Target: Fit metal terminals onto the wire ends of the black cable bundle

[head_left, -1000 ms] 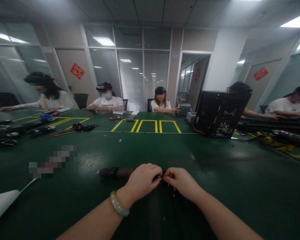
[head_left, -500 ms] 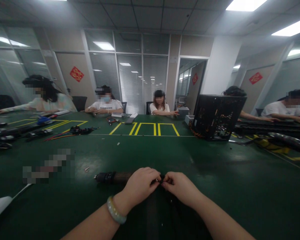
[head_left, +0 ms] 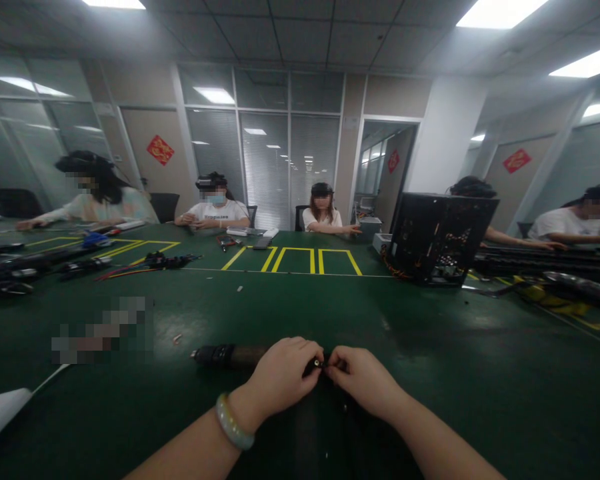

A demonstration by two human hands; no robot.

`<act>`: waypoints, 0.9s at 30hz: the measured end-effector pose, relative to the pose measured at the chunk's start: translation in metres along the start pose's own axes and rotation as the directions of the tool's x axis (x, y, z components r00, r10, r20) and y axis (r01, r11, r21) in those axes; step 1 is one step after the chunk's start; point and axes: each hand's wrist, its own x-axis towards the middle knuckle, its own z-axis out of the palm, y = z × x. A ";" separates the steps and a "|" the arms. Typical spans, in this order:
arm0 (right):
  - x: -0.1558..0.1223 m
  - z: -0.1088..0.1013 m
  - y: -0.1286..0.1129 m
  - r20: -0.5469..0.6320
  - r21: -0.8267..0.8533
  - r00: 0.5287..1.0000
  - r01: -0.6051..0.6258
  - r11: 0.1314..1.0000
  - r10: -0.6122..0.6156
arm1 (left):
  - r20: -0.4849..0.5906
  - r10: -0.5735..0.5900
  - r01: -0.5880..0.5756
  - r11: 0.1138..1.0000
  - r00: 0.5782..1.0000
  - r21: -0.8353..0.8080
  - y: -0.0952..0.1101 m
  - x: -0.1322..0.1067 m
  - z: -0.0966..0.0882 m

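Note:
A dark cylindrical tool, seemingly an electric screwdriver (head_left: 245, 356), lies crosswise on the green table with its metal tip to the left. My left hand (head_left: 287, 370), with a pale bangle on the wrist, closes over its right end and hides that part. A small dark piece with a round light-coloured end (head_left: 318, 364) shows at the left fingertips. Close beside it, my right hand (head_left: 363, 377) pinches its fingers together. What they hold is too small and dark to make out.
A black computer case (head_left: 437, 240) stands at the back right. Dark tools and wires (head_left: 167, 260) lie at the left. A white sheet (head_left: 3, 413) is at the near left. Several people sit around the table, one person (head_left: 323, 217) straight across.
The view has shifted slightly. At the left fingertips the small round end shows more plainly. Both hands stay close together at the tool's right end.

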 end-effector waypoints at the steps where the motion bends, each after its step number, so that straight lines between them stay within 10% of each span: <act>1: 0.000 0.000 0.000 0.000 0.001 1.000 -0.001 1.000 0.001 | 0.001 0.002 -0.002 1.000 1.000 0.002 0.000 0.000 -0.001; 27: 0.000 0.002 0.001 0.012 0.026 1.000 0.020 0.999 -0.020 | -0.019 -0.024 0.024 1.000 1.000 0.008 -0.001 0.000 0.002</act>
